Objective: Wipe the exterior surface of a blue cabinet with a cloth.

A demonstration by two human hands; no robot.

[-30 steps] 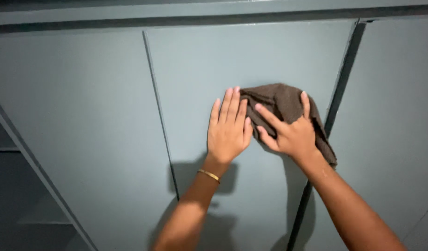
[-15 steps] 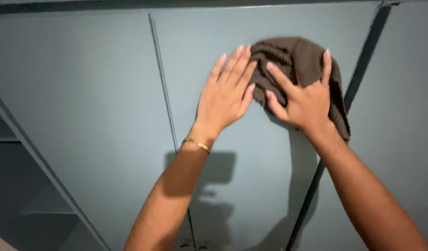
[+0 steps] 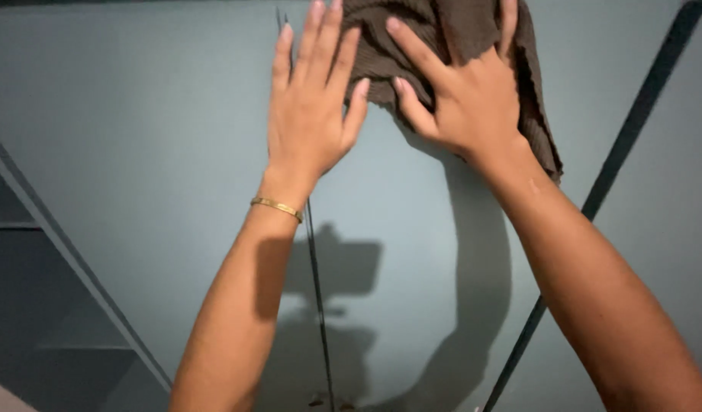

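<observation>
from the head view my right hand (image 3: 465,99) lies spread flat on the brown ribbed cloth (image 3: 450,38), pinning it against the grey-blue cabinet door (image 3: 412,229) near its top, fingers open and closed around nothing. my left hand (image 3: 309,114) is flat and open too, its fingertips touching the cloth's left edge beside the door seam (image 3: 314,259), a gold bracelet (image 3: 276,207) at the wrist. to wipe well, i judge i should keep both palms pressing evenly so the cloth stays flat and doesn't bunch or slip.

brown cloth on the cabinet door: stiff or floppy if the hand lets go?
Likely floppy: the brown cloth bunches in folds under the right hand, and its edge hangs limp. Probably light. It would likely slide down the smooth door if released.
</observation>
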